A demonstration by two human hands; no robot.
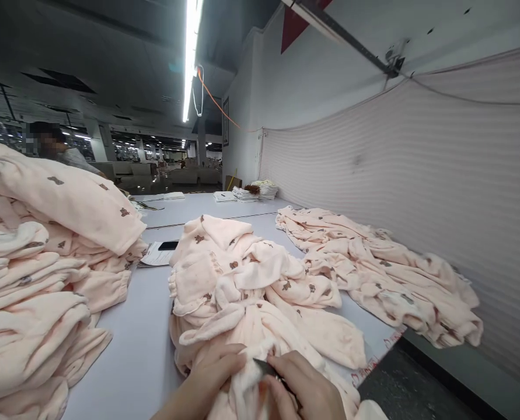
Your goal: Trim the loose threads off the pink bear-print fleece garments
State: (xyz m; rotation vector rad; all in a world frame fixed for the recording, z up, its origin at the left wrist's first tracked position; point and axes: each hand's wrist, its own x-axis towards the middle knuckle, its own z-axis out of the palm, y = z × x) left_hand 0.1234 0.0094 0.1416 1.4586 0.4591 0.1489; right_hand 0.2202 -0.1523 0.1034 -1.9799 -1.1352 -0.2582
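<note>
A pale pink fleecy garment with small brown bear prints lies heaped on the table before me. My left hand is closed on a fold of it at the bottom middle of the view. Close beside, my right hand wraps around small thread snips. Their dark pointed blade lies against the cloth between both hands. The handle is mostly hidden under my fingers, and I cannot tell whether the blade is cutting anything.
A tall pile of similar garments fills the left side. More garments spread along the right edge, partly overhanging. A phone rests on papers. Cloth stacks stand at the far end. A person is behind the left pile.
</note>
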